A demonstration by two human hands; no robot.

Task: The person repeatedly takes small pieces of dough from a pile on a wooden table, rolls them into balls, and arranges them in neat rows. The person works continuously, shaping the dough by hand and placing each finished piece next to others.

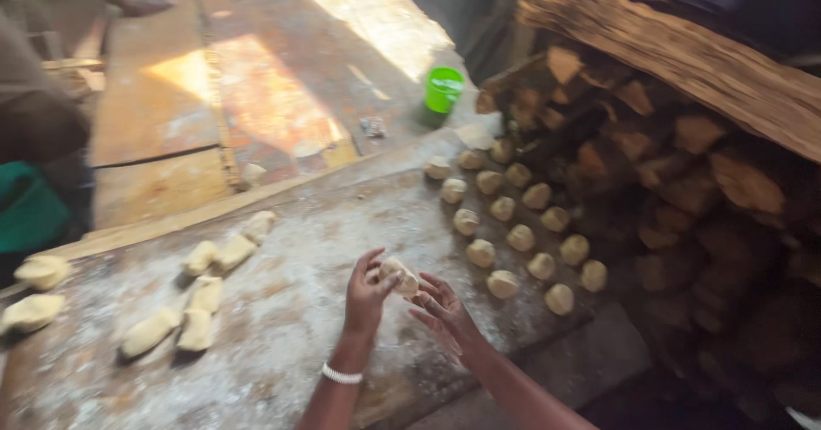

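both hands are meeting near the surface's (282, 310) front edge, left hand (366, 293) pinching the dough piece (398, 276) from its left while right hand (442, 313), fingers spread, is cupping under it, rolled balls (522, 238) lying toward the right edge.

A rustic bakery: floured wooden table (282, 310), rows of dough balls (522, 225), stacked firewood (667, 165) beside it.

A floured wooden table (282, 310) carries rows of round dough balls (520, 238), uncut dough pieces (198, 297) and a green cup (443, 90).
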